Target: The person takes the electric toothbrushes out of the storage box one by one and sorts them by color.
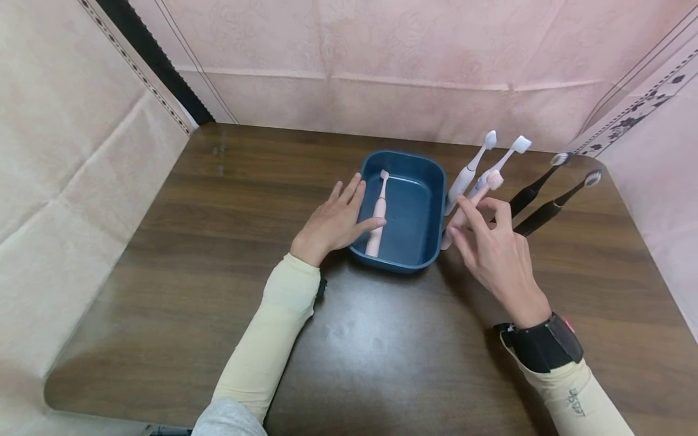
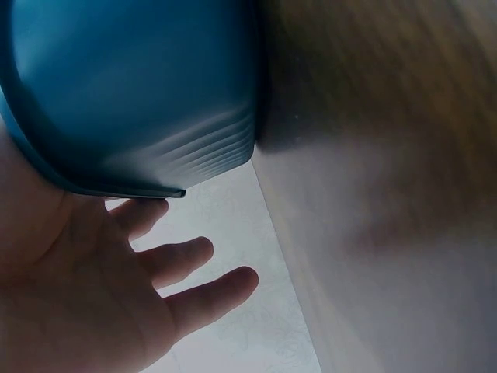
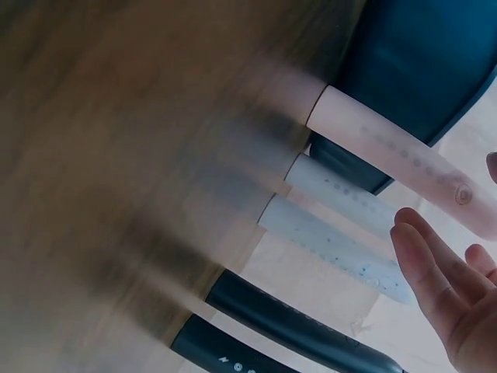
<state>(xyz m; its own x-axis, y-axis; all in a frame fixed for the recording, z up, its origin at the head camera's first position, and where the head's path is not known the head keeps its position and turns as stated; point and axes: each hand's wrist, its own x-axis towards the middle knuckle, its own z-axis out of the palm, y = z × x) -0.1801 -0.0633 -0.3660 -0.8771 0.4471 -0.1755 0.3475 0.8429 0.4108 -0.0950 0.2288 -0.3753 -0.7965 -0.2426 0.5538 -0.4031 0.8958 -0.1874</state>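
Note:
A pink electric toothbrush (image 1: 378, 209) lies in the blue box (image 1: 417, 260). My left hand (image 1: 335, 223) rests at the box's left side, fingers spread and thumb over the rim. In the left wrist view, several fingers (image 2: 206, 303) extend beside the box wall. A second pink toothbrush (image 3: 396, 155) stands upright on the table beside the box. My right hand (image 1: 493, 248) is around it, index finger and thumb on either side. A narrow gap shows between the fingertips (image 3: 411, 233) and its handle in the right wrist view.
Two white toothbrushes (image 1: 462, 181) stand upright behind the pink one, close to the box. Farther right are two black toothbrushes (image 1: 540, 217), also upright. The brown wooden table (image 1: 218, 272) meets pale cloth (image 1: 382, 103) at its back edge.

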